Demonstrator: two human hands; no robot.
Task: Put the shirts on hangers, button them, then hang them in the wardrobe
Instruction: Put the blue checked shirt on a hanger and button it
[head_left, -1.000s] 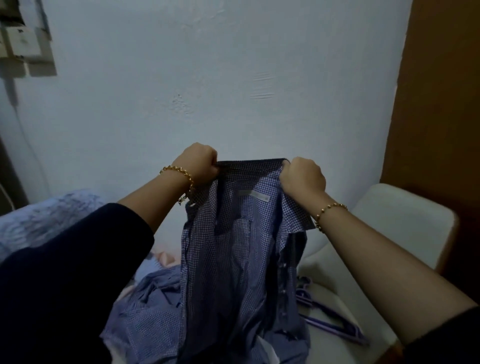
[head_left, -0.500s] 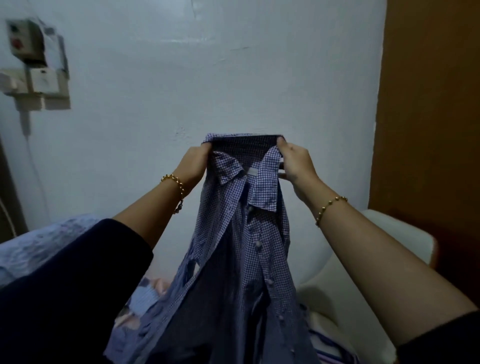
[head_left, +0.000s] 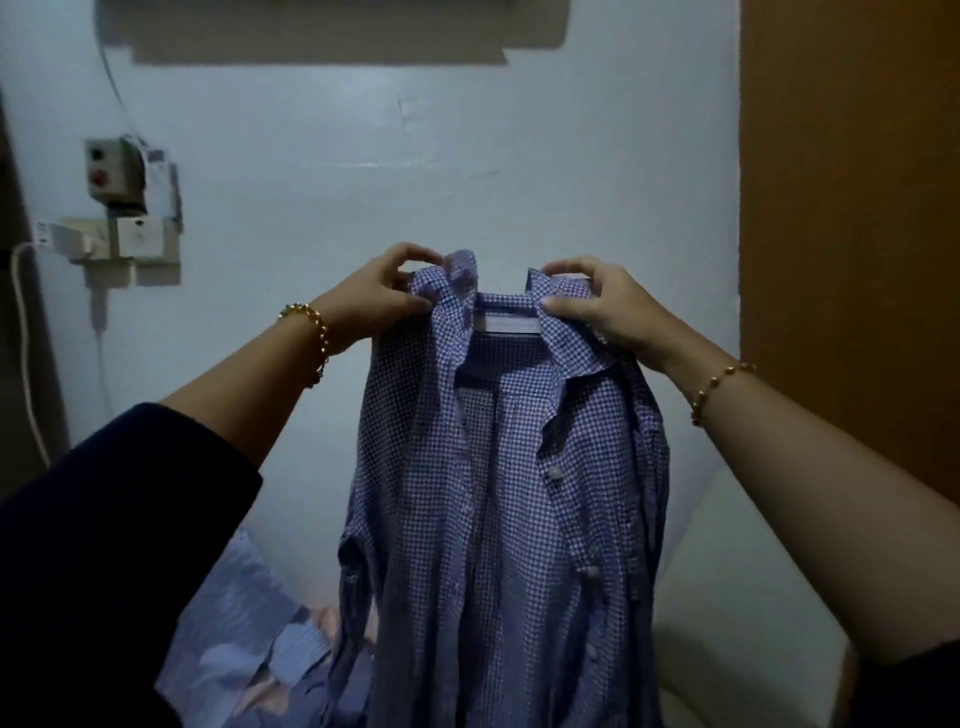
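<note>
Pale wall (head_left: 311, 130) fills most of the view. Brown wooden panel (head_left: 852, 208) runs down the right edge.

Blue-and-white checked shirt (head_left: 498, 493) hangs in mid-air at centre, in front of the wall, held up by its collar. Front is open, inside of the back panel facing the camera. Lower part runs out of the bottom of the frame.

Cream chair (head_left: 727, 597) sits lower right, behind the shirt. Blue patterned bedding (head_left: 244, 634) lies lower left.

Left hand (head_left: 374, 299): thumb and fingers curled, pinching the left collar tip. Right hand (head_left: 608, 306): thumb pressed on the inner collar, fingers curled over its top edge, pinching the right side. Hands are apart, with the collar band stretched between them.

Grey switch box (head_left: 114, 171) is mounted on the wall at upper left. Gold bead bracelet (head_left: 311, 327) is on the left wrist, with a second bracelet (head_left: 719, 384) on the right. White neck label (head_left: 506, 326) lies between the hands. Pale button (head_left: 556, 474) sits on the right placket, unfastened.
</note>
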